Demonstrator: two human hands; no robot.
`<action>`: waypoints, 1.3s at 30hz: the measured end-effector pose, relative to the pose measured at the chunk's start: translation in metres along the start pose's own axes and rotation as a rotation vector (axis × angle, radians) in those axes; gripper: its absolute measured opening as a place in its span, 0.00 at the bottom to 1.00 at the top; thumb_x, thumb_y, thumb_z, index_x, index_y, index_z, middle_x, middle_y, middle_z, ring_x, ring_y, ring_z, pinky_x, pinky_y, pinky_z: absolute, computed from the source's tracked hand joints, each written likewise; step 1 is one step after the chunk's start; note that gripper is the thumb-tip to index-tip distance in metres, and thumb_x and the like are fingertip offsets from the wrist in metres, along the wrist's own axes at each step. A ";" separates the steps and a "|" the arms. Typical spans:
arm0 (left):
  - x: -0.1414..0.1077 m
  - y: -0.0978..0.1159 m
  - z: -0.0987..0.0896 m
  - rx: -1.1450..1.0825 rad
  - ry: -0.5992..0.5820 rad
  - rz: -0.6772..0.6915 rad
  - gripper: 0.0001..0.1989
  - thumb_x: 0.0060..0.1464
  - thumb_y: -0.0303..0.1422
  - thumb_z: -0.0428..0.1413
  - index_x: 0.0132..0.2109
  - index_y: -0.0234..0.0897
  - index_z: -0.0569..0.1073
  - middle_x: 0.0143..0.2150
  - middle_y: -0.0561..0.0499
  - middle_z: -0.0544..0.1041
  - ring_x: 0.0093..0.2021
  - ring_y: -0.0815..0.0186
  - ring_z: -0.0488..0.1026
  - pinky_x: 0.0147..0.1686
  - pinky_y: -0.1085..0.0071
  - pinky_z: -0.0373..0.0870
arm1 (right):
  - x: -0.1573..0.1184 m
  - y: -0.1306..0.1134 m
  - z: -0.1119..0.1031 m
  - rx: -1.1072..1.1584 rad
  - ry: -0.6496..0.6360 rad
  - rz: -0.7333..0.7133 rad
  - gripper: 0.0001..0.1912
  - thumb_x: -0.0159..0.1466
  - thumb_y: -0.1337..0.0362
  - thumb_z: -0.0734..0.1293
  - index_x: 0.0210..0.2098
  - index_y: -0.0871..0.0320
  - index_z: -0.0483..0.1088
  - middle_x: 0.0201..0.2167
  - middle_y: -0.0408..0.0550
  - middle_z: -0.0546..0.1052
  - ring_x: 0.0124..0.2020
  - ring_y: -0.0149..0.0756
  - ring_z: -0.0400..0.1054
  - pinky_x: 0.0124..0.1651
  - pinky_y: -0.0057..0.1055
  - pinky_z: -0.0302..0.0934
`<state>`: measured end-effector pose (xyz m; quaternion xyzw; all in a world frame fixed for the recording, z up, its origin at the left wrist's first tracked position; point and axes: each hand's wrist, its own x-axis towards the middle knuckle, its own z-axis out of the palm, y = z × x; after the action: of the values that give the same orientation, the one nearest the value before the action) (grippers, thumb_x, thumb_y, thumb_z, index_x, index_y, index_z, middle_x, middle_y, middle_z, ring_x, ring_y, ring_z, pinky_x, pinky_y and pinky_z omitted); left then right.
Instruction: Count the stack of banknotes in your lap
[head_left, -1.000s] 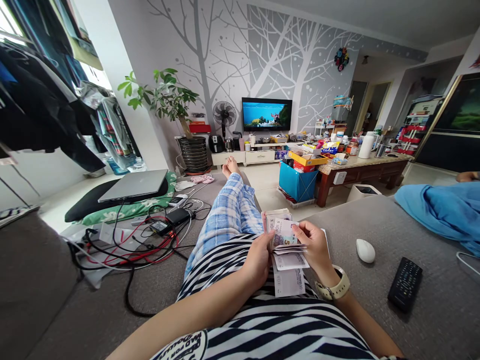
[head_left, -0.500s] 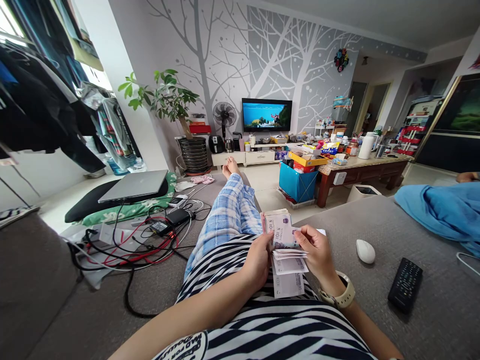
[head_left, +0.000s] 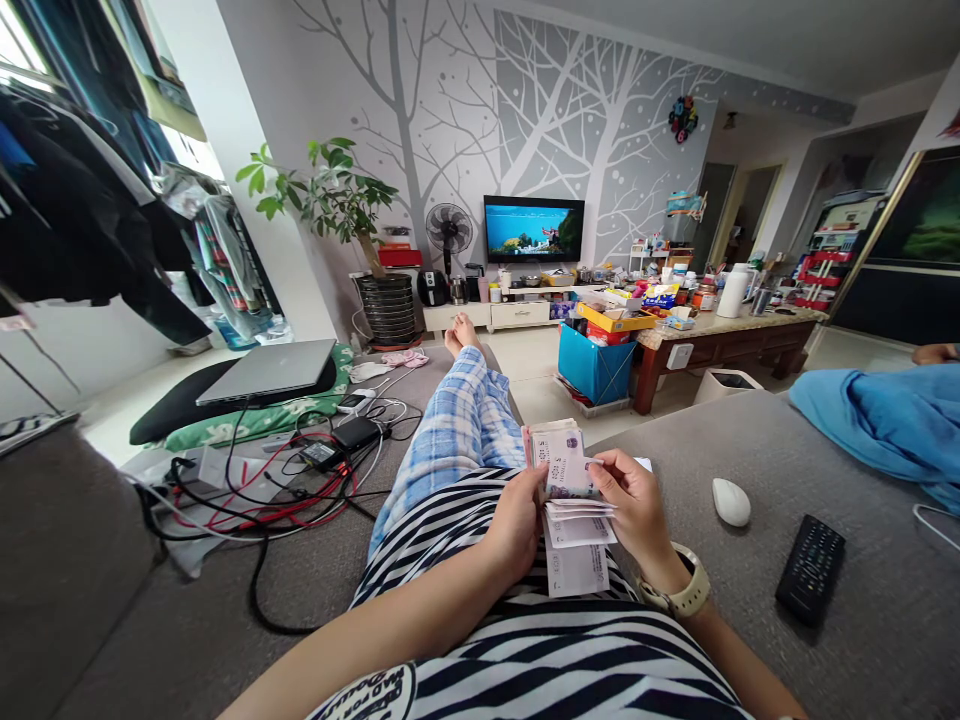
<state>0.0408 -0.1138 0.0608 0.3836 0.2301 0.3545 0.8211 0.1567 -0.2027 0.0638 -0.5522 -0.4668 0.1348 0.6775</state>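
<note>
A stack of banknotes [head_left: 564, 458] stands tilted above my lap, pale purple on the front note with pinkish edges behind. My left hand [head_left: 519, 520] is closed round its left side, thumb on the face of the front note. On the right, my right hand [head_left: 631, 500] pinches the edge of a note between thumb and fingers. Several notes are folded down below the hands, and the lowest hanging note [head_left: 577, 570] lies against my striped shirt [head_left: 570, 660]. A pale watch [head_left: 686, 585] is on my right wrist.
On the grey sofa to my right lie a white mouse [head_left: 730, 502], a black remote [head_left: 811, 570] and blue cloth [head_left: 877, 410]. Tangled cables [head_left: 300, 490] and a closed laptop [head_left: 270, 370] are on the left. A blue storage box [head_left: 596, 365] stands beside the cluttered coffee table [head_left: 720, 335].
</note>
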 end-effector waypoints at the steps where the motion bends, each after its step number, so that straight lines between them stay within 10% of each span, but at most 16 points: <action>1: 0.000 0.000 0.000 0.004 -0.002 -0.002 0.15 0.51 0.34 0.58 0.44 0.29 0.76 0.40 0.43 0.82 0.41 0.58 0.78 0.47 0.64 0.73 | 0.000 0.000 0.000 0.001 0.000 -0.002 0.14 0.64 0.54 0.65 0.32 0.60 0.69 0.25 0.43 0.70 0.27 0.29 0.61 0.30 0.25 0.54; 39: -0.001 0.002 0.003 -0.011 0.037 -0.006 0.14 0.49 0.34 0.58 0.41 0.29 0.77 0.38 0.42 0.81 0.37 0.58 0.79 0.44 0.62 0.74 | -0.002 0.001 -0.003 0.089 -0.075 -0.036 0.26 0.68 0.47 0.56 0.24 0.59 0.68 0.21 0.46 0.69 0.21 0.28 0.57 0.26 0.27 0.52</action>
<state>0.0411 -0.1154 0.0642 0.3717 0.2443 0.3605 0.8199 0.1578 -0.2058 0.0619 -0.5075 -0.4955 0.1639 0.6856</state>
